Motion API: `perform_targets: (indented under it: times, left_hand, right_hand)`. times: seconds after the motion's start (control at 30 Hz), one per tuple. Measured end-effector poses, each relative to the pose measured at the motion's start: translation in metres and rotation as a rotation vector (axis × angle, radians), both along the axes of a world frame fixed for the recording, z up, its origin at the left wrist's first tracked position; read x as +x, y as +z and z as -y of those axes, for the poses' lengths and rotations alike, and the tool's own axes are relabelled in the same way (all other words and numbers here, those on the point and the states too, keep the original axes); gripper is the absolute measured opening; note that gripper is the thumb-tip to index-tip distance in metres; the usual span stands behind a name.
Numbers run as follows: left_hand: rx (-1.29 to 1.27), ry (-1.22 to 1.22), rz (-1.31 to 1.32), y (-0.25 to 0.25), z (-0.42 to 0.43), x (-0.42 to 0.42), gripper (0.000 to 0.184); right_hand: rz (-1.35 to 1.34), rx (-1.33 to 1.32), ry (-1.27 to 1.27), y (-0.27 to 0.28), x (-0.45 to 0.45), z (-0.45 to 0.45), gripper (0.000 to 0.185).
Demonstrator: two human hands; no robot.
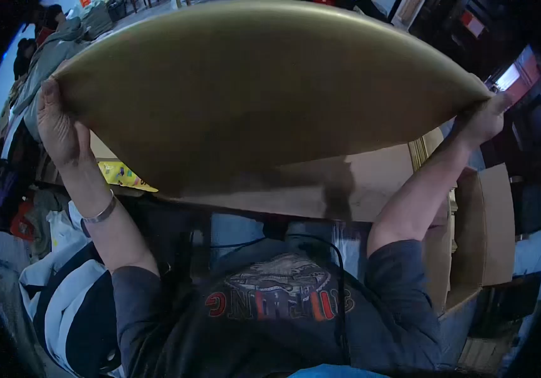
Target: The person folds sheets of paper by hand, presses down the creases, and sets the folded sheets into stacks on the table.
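Note:
A large brown sheet (270, 94), which looks like cardboard or stiff paper, is held up in front of me and bows upward in the middle. My left hand (62, 126) grips its left end, thumb up, with a band around the wrist. My right hand (488, 120) is closed on the right end. Most of the fingers of both hands are hidden. Below the sheet is a light brown flat surface (377, 183) with shadows on it. Part of a yellow printed packet (122, 175) shows under the sheet's left edge.
An open cardboard box (497, 220) stands at my right, near the table's edge. Stacked brown edges (419, 153) show beside my right forearm. A black-and-white bundle (72, 302) lies low on my left. Cloth (56, 60) is heaped at the far left.

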State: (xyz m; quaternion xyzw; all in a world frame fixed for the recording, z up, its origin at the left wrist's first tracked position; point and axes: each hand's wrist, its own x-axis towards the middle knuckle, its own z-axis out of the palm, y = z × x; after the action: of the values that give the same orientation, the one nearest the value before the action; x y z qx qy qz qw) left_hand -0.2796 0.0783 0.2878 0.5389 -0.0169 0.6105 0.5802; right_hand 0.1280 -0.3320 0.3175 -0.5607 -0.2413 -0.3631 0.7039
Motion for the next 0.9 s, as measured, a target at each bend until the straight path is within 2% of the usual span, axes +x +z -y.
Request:
perform_targets:
  times: [0.07,0.1,0.13,0.2,0.23,0.27,0.3,0.33,0.37,0.47,0.53,0.57,0.7,0.73,0.77,0.83,0.87,0.9]
  left_hand:
    - [0.047,-0.074,-0.067,0.009,0.003,0.017,0.027]
    - [-0.025,-0.056,-0.052,0.014,0.014,0.034,0.025]
    - [-0.097,-0.036,-0.039,0.015,0.018,0.049,0.024]
    - [-0.097,-0.065,-0.126,0.002,-0.004,0.076,0.02]
    - [-0.091,-0.088,-0.136,-0.004,-0.002,0.096,0.019]
    - [-0.098,0.019,-0.186,-0.014,0.004,0.119,0.018]
    - [-0.151,-0.039,-0.265,-0.026,0.002,0.139,0.02]
    - [-0.204,-0.094,-0.34,-0.042,-0.002,0.156,0.021]
    - [-0.268,-0.07,-0.416,-0.062,-0.011,0.179,0.022]
    - [-0.404,-0.051,-0.606,-0.119,0.009,0.223,0.027]
    - [-0.44,0.022,-0.81,-0.163,0.007,0.249,0.029]
    - [-0.451,0.022,-0.866,-0.18,0.009,0.258,0.03]
    - [-0.504,-0.011,-1.036,-0.255,-0.014,0.297,0.034]
    - [-0.4,0.031,-1.087,-0.26,-0.016,0.303,0.038]
    - [-0.405,0.032,-1.09,-0.263,-0.021,0.31,0.038]
    - [-0.27,0.231,-1.268,-0.254,-0.021,0.326,0.042]
    - [-0.247,0.238,-1.304,-0.254,-0.028,0.331,0.047]
    - [-0.253,0.242,-1.312,-0.255,-0.029,0.334,0.047]
  right_hand:
    - [-0.112,0.092,-0.309,0.022,0.029,0.026,0.084]
    - [-0.02,-0.024,-0.336,0.031,0.048,0.047,0.08]
    - [-0.034,-0.033,-0.351,0.039,0.045,0.049,0.08]
    - [0.042,-0.139,-0.284,0.049,0.04,0.048,0.077]
    - [0.03,-0.146,-0.294,0.046,0.047,0.049,0.077]
    - [-0.037,-0.205,-0.29,0.042,0.056,0.049,0.074]
    - [-0.105,-0.263,-0.285,0.039,0.068,0.047,0.072]
    - [-0.175,-0.481,-0.411,0.032,0.105,0.056,0.076]
    - [-0.244,-0.7,-0.534,0.019,0.142,0.064,0.082]
    - [-0.289,-0.801,-0.407,-0.061,0.184,0.051,0.085]
    - [-0.48,-0.998,-0.554,-0.107,0.187,0.034,0.083]
    - [-0.57,-1.085,-0.533,-0.131,0.197,0.029,0.081]
    - [-0.623,-1.107,-0.433,-0.23,0.235,0.017,0.08]
    - [-0.737,-1.171,-0.424,-0.241,0.232,0.012,0.079]
    - [-0.851,-1.234,-0.415,-0.25,0.23,0.006,0.079]
    - [-0.822,-1.279,-0.423,-0.283,0.249,0.002,0.078]
    - [-0.792,-1.316,-0.435,-0.298,0.259,0.004,0.077]
    - [-0.895,-1.337,-0.398,-0.281,0.242,-0.007,0.076]
